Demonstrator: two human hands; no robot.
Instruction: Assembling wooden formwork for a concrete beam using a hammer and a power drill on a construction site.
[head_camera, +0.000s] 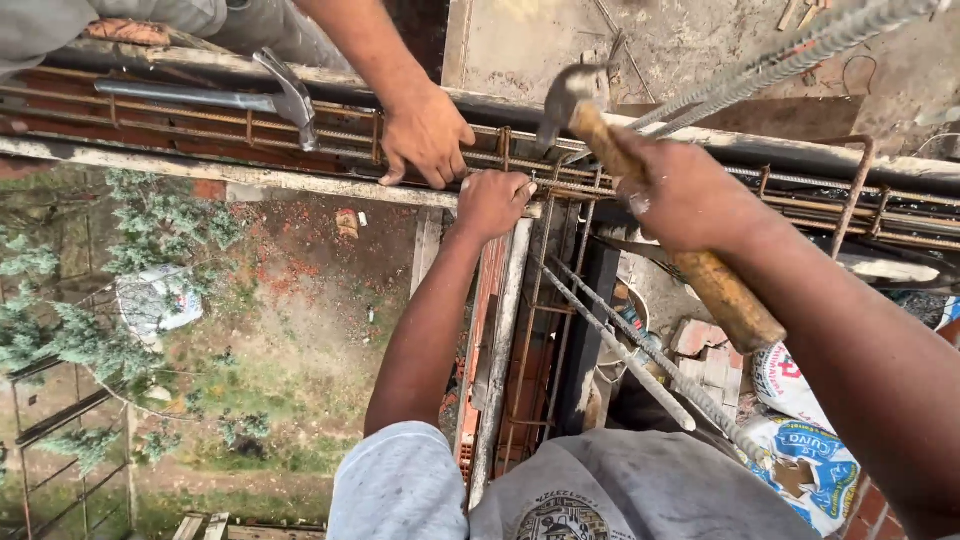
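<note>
1. The hammer (640, 190) is being held raised over the rusty rebar cage (560, 185) lying in the formwork along the top of the wall; its steel head is hovering just above the joint where the upright bars are meeting the horizontal ones.
2. The right hand (690, 195) is clenching the wooden handle near its upper half, fingers wrapped fully round.
3. The left hand (492, 203) is gripping the bars at that same joint, fingers curled shut, steadying them just beside the hammer head.
4. A co-worker's hand (425, 135) is pressing on the cage a little further left, near a second hammer (285, 95) resting on the bars.
5. Judging by this, a striking step is under way; the next blow is calling for careful aim, since the steadying fingers are sitting very close to the target.
6. Far below, the ground and trees (110, 300) are showing.
</note>
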